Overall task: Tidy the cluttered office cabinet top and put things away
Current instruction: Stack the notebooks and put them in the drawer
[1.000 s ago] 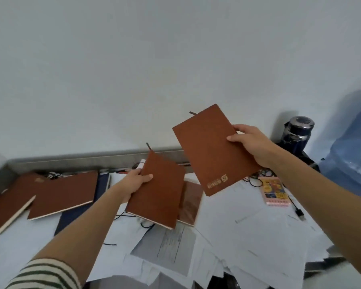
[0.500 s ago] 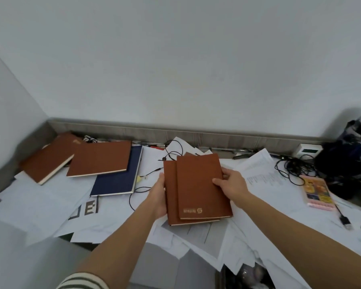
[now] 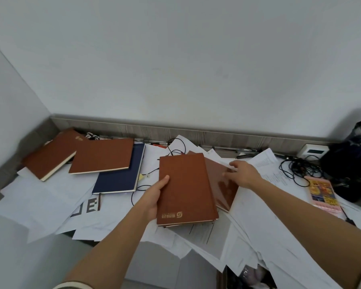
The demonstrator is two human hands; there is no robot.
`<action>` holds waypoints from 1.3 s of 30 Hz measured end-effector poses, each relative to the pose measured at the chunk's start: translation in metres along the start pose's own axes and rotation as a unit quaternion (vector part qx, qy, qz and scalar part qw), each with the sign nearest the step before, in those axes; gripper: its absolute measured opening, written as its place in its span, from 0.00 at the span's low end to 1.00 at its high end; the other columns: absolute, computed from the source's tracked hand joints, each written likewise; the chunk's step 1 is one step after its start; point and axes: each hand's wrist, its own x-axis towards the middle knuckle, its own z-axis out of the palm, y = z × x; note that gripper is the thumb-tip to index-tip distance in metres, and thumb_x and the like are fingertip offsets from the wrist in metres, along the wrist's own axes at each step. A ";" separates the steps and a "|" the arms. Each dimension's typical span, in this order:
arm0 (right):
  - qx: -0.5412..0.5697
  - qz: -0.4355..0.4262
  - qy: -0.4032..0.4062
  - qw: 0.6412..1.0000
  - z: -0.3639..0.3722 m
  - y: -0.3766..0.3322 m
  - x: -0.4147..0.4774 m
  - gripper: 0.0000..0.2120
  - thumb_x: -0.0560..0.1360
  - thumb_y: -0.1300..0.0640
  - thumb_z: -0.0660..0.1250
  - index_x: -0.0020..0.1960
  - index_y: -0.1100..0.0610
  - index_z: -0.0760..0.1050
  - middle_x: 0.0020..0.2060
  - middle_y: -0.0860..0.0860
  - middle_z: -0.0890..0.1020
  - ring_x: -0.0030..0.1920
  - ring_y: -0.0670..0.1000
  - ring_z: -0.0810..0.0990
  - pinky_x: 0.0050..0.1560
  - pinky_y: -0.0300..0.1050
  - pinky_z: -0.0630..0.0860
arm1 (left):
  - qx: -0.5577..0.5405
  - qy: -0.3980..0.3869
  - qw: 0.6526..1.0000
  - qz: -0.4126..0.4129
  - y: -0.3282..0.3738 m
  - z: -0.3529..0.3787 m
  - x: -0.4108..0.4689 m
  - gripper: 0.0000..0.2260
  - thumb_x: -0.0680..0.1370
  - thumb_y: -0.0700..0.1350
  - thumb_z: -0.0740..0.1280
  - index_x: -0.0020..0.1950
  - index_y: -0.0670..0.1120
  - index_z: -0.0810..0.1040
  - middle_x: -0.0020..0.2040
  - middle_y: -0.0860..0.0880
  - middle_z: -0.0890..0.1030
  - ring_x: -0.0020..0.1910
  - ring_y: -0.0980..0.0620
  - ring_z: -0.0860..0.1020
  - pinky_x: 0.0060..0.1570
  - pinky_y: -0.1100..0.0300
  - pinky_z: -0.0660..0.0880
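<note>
My left hand (image 3: pixel 154 198) grips the left edge of a stack of two brown notebooks (image 3: pixel 186 186), thumb on the top cover with its gold logo. To its right a glossy brown notebook (image 3: pixel 223 184) lies on the loose white papers (image 3: pixel 258 222). My right hand (image 3: pixel 243 173) reaches over that notebook's far right edge with fingers spread and touching it. Two more brown notebooks (image 3: pixel 101 155) (image 3: pixel 52 153) and a dark blue notebook (image 3: pixel 121 178) lie at the back left of the cabinet top.
Tangled black cables (image 3: pixel 298 167) and a colourful booklet (image 3: pixel 323 191) lie at the right. A dark flask and bag (image 3: pixel 350 161) stand in the far right corner beside a white device (image 3: pixel 313 151). Walls close the back and left.
My right hand has let go of the stacked notebooks and moved right onto the glossy notebook. My left hand now holds the stack alone. The view has shifted slightly.
</note>
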 end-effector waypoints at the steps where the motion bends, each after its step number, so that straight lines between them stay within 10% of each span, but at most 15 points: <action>1: -0.029 0.003 -0.030 0.999 -0.003 0.000 0.002 0.29 0.71 0.42 0.73 0.67 0.54 0.72 0.61 0.52 0.79 0.60 0.54 0.77 0.57 0.48 0.74 | -0.004 0.013 1.000 -0.003 0.001 -0.007 -0.002 0.17 0.77 0.56 0.67 0.59 0.45 0.78 0.50 0.41 0.85 0.50 0.38 0.82 0.46 0.46 0.79; 10: -0.194 -0.024 -0.040 0.980 -0.004 -0.011 0.012 0.34 0.62 0.32 0.74 0.62 0.48 0.73 0.56 0.48 0.79 0.57 0.52 0.77 0.58 0.50 0.72 | -0.034 0.101 0.994 0.016 -0.013 -0.037 -0.007 0.14 0.79 0.55 0.63 0.59 0.48 0.75 0.53 0.42 0.82 0.52 0.39 0.79 0.44 0.49 0.75; 16: 0.152 -0.036 -0.075 0.985 -0.033 -0.024 -0.001 0.14 0.72 0.53 0.75 0.50 0.62 0.79 0.45 0.56 0.83 0.39 0.50 0.81 0.37 0.43 0.77 | -0.063 0.075 0.995 0.026 -0.011 -0.038 -0.006 0.11 0.79 0.56 0.63 0.51 0.50 0.77 0.50 0.42 0.83 0.50 0.40 0.80 0.45 0.48 0.75; 25: 0.373 -0.037 0.023 0.927 -0.060 -0.059 -0.026 0.11 0.73 0.55 0.74 0.48 0.61 0.77 0.42 0.56 0.82 0.37 0.52 0.81 0.38 0.46 0.79 | -0.108 0.035 0.993 0.027 -0.013 -0.047 -0.003 0.24 0.77 0.67 0.58 0.59 0.50 0.78 0.50 0.43 0.85 0.52 0.41 0.82 0.48 0.47 0.77; 33: 0.480 0.085 -0.071 0.870 0.055 -0.094 -0.066 0.12 0.74 0.58 0.72 0.53 0.64 0.77 0.38 0.55 0.83 0.34 0.51 0.81 0.36 0.44 0.80 | -0.137 0.001 0.990 0.027 -0.010 -0.054 -0.004 0.31 0.78 0.69 0.49 0.60 0.48 0.79 0.50 0.43 0.85 0.54 0.43 0.81 0.48 0.49 0.77; 39: 0.221 0.024 0.037 0.974 0.100 -0.088 -0.088 0.14 0.73 0.46 0.72 0.51 0.54 0.78 0.43 0.48 0.83 0.42 0.49 0.82 0.47 0.50 0.80 | -0.107 0.008 0.993 0.039 -0.009 -0.055 0.002 0.33 0.78 0.70 0.48 0.62 0.48 0.79 0.55 0.43 0.83 0.56 0.43 0.80 0.55 0.48 0.76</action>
